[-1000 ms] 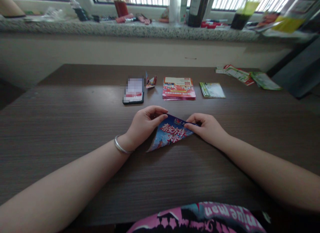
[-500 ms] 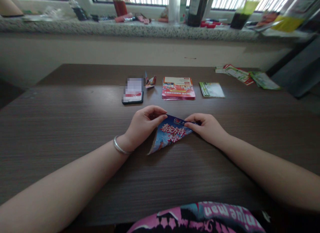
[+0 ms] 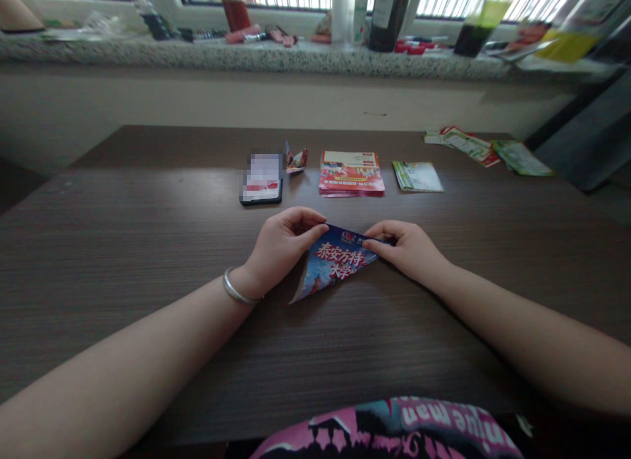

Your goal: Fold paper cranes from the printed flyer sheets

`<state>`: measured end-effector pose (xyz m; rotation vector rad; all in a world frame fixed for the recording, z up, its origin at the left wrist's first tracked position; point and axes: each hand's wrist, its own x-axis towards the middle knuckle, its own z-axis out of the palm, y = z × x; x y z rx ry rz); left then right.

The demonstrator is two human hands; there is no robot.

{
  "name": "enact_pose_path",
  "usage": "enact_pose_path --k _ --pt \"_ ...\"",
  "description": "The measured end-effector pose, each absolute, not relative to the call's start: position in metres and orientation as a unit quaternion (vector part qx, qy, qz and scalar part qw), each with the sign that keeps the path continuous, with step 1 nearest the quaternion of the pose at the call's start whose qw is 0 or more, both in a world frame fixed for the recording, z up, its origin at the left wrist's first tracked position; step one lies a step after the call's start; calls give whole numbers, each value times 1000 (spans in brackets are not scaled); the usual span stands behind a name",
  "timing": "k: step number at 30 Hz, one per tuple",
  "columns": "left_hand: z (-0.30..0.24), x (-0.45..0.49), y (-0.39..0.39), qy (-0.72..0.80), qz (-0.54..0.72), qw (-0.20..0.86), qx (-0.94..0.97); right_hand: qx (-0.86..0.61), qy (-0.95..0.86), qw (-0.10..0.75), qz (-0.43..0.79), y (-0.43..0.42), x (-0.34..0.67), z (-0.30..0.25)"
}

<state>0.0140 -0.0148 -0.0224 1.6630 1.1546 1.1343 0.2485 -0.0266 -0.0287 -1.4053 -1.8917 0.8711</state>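
A blue printed sheet of paper [image 3: 332, 258], folded to a triangle with white and red lettering, is held just above the table between both hands. My left hand [image 3: 286, 245] pinches its upper left corner between thumb and fingers; a silver bangle circles that wrist. At the paper's right corner, my right hand [image 3: 407, 248] grips it the same way. The triangle's lower tip points down and to the left. Beyond the hands lie a phone [image 3: 263, 183], a small folded paper piece [image 3: 297, 162] and a stack of red leaflets [image 3: 351, 176].
Right of the red stack sits a small pile of green and white paper [image 3: 419, 177]. More paper strips [image 3: 470, 146] lie at the table's far right. Bottles and small items crowd the stone windowsill [image 3: 296, 61] behind the brown table [image 3: 123, 248].
Hardly anything differs. Both hands and the blue paper have shifted very slightly up and left, with the same grip.
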Motion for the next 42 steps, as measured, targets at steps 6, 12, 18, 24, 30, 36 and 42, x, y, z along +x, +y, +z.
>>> enact_pose_path --k 6,12,18,24,30,36,42 --pt "-23 13 -13 475 415 377 679 -536 -719 301 325 -24 249 -31" --pt "-25 11 -8 497 369 308 722 -543 -746 270 275 -23 248 -28" --pt "-23 11 -6 509 334 278 743 -534 -779 242 222 -20 248 -28" --pt "-24 10 -4 508 320 266 754 -531 -781 240 223 -18 249 -29" --pt "-25 9 0 479 270 185 814 -506 -811 233 178 -17 249 -28" --pt "-26 9 3 447 250 127 849 -505 -809 238 181 -18 248 -28" --pt "-27 8 3 436 236 95 863 -452 -845 243 149 -16 250 -31"
